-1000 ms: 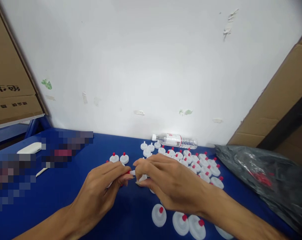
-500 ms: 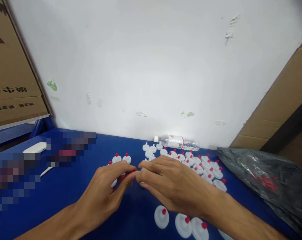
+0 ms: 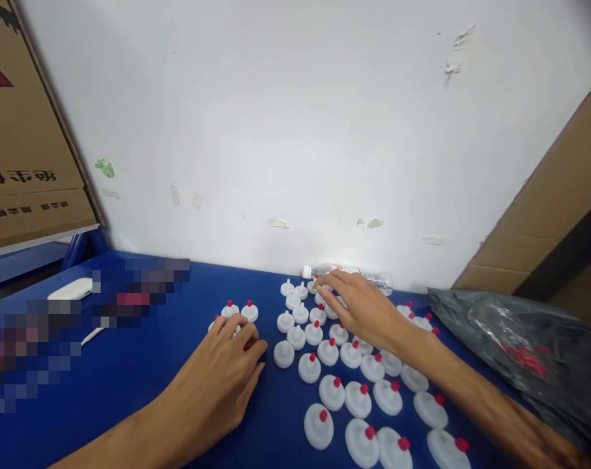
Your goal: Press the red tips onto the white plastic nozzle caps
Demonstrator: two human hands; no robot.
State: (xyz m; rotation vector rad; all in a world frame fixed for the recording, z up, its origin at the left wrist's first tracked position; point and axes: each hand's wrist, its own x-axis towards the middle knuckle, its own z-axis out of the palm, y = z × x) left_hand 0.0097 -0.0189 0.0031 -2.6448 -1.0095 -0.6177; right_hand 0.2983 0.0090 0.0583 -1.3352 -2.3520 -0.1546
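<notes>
**Two hands over round white plastic caps** (image 3: 318,433)

The caps spread across the blue surface (image 3: 163,339), lower centre. The left hand (image 3: 221,368) curls its fingers over a cluster left of centre; the right hand (image 3: 361,309) reaches over caps right of centre. Whether either grips one, I cannot tell. Most have red tips (image 3: 323,415). At right, a dark grey plastic bag (image 3: 583,355) shows red pieces (image 3: 527,358) inside.

Workshop, apparently for small-parts handwork; blue table (image 3: 163,326) against scuffed white wall (image 3: 295,130) bearing tape scraps (image 3: 278,223); many red-tipped white plastic pieces (image 3: 331,393), loosely rowed; printed cardboard carton (image 3: 31,130), left; dark plastic bag (image 3: 578,345) with red bits (image 3: 527,358), right.
</notes>
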